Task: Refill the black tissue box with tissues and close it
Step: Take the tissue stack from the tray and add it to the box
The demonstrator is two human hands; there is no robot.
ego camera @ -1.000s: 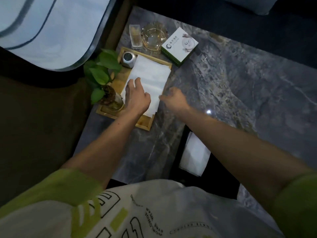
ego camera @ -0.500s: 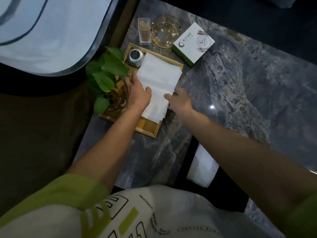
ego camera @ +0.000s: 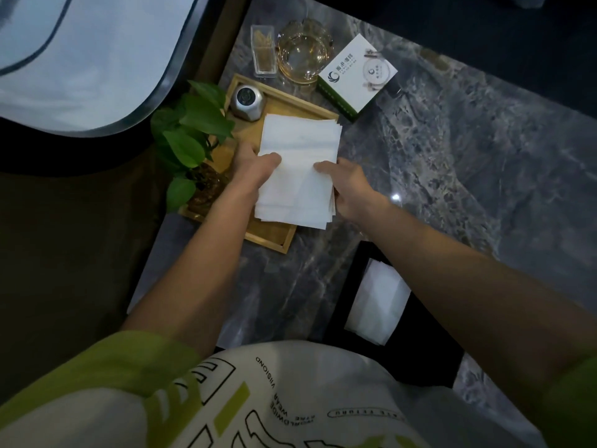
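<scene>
A thick stack of white paper tissues (ego camera: 298, 169) is held between both hands over the right part of a shallow light wooden tray (ego camera: 271, 237), its right edge overhanging the tray's rim. The left hand (ego camera: 255, 169) grips the stack's left edge with the thumb laid flat on top; its other fingers are hidden under the paper. The right hand (ego camera: 350, 187) grips the right edge the same way – thumb on the top sheet, fingers curled in beneath.

The black rectangular tissue box (ego camera: 350, 279) lies open at the near right of the grey marble desk (ego camera: 452, 156), partly behind the right forearm, well apart from the held stack. A smaller pile of white tissues (ego camera: 376, 305) lies inside it.

On the tray's left side stands a leafy green plant in a glass pot (ego camera: 190, 134), and at the far corner a small round silver device (ego camera: 247, 101). Beyond the tray – at the far edge of the desk – sit a clear square holder with tan sticks (ego camera: 263, 53), an amber glass ashtray (ego camera: 303, 53) and a white carton with green sides (ego camera: 357, 76).
</scene>
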